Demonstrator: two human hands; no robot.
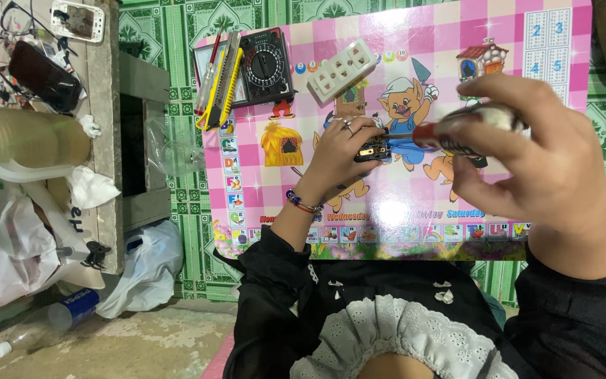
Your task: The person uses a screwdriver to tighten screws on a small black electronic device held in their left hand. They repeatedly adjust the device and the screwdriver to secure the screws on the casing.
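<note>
- The left hand (339,151) lies on the pink checked surface (415,77) with its fingers curled in and pinched round a small black and brass-coloured part (373,149), which it holds down against the board.
- There is a ring on one finger and a beaded bracelet (301,203) at the wrist, above a black sleeve.
- The right hand (552,165) is raised nearer the camera, its fingers wrapped shut round the handle of a screwdriver (457,133), which is red and pale; it is blurred here.
- The blue shaft of the screwdriver runs leftward and its tip meets the small part just beside the left fingertips.
- The small part sits near the middle of the surface, on top of the cartoon pig pictures printed there; it looks boxy, dark with yellowish metal showing, but I cannot make out finer detail.
- Further up the surface, well apart from the hands, lies a white socket block (341,69), tilted.
- To the left of it rests a black multimeter (266,67) with a round dial.
- Beside the multimeter lie a yellow utility knife (224,88) and a thin red-handled tool (208,74), side by side at the corner of the surface.
- Off the surface, to the left, are a stack of clear plastic cups (26,140) and white plastic bags (145,270) on the floor.
</note>
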